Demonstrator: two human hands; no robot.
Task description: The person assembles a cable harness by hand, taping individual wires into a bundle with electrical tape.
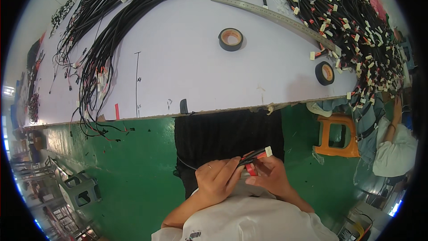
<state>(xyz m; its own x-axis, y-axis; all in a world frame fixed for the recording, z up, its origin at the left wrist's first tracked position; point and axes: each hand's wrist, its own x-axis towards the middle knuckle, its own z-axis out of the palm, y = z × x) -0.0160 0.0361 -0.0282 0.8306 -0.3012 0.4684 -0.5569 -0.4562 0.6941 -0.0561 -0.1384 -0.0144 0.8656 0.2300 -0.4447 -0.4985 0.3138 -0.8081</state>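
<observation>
Close to my body, above my lap, my left hand [216, 176] is closed around a black wire harness [253, 155]. A white connector [268, 151] sits on the harness's right end, and a thin black cable trails off to the left of the hand. My right hand [271, 177] is curled beside the connector end. Its fingers close on a roll of red tape [251, 169] lying against the harness. The fingers partly cover the roll, so whether its tape is stuck to the wires cannot be seen.
On the white table [178, 71] ahead lie two black tape rolls [231, 39] and a steel ruler [276, 16]. Black harnesses [120, 27] spread at left; a connector-studded pile [347, 27] rises at right. An orange stool [337, 136] and a person [394, 147] are at right, a grey stool [79, 189] at left.
</observation>
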